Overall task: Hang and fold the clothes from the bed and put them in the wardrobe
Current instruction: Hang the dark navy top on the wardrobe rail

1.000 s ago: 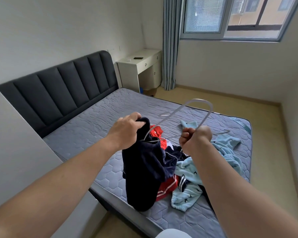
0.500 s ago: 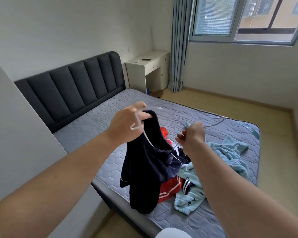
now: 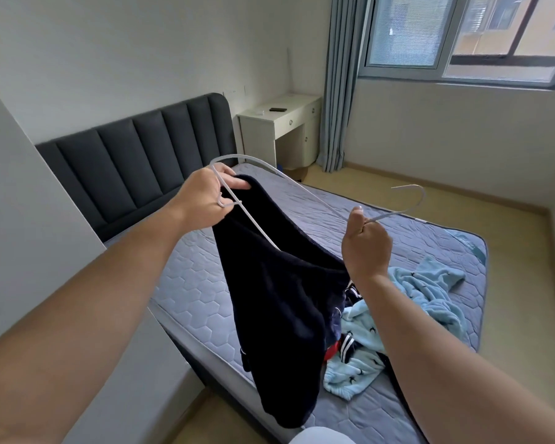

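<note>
Head view shows a grey quilted bed (image 3: pixel 205 293) with a crumpled light blue garment (image 3: pixel 430 293) lying toward its near right corner. A dark navy garment (image 3: pixel 282 315) hangs in the air over the bed's near edge, with one arm of a white wire hanger (image 3: pixel 394 215) pushed into its top. The left hand (image 3: pixel 202 200) grips the garment's top edge together with the hanger's end. The right hand (image 3: pixel 364 248) is curled round the hanger's neck, just below the hook.
</note>
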`<state>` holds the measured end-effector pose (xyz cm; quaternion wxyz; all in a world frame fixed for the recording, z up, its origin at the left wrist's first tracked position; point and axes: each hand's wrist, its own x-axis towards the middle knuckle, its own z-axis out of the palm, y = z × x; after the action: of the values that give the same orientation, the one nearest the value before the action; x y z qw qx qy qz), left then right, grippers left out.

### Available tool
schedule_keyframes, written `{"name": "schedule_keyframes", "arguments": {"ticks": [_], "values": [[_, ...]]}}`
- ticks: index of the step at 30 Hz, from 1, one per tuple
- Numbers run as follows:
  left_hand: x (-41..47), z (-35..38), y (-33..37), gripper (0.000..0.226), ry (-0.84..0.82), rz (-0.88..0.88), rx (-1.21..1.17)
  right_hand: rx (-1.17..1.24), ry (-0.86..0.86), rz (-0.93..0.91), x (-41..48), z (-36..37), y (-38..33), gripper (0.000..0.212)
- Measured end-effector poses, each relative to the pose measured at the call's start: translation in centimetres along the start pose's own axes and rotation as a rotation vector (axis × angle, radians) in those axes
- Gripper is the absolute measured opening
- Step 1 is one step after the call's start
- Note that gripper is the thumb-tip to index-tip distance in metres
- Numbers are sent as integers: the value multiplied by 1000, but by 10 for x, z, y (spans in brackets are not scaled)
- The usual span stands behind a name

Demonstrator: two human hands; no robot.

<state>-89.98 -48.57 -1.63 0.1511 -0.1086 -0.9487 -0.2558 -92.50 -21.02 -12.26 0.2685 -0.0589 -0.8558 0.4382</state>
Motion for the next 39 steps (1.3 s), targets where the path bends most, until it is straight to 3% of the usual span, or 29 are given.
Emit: {"name": "schedule_keyframes", "arguments": {"ticks": [4,9,17,28,36,39], "values": [[3,1,-15,42,-41,-24,94,-49,9,-65,2,-2,-2,65],[5,8,-29,55,-72,-231,86,-6,77,6,8,-3,-5,66],[6,14,-44,40,-48,-282,44,-32,-106,-184,2,0,-5,63],[6,0,-64,59,-161,-277,104,-213,-232,-281,10,4,-20,48],[-1,4,-76,51,101,-450,-51,-261,-272,-241,6,17,-5,61],[0,2,-66,51,85,-388,48,-428,-395,-338,-4,22,6,49]]}}
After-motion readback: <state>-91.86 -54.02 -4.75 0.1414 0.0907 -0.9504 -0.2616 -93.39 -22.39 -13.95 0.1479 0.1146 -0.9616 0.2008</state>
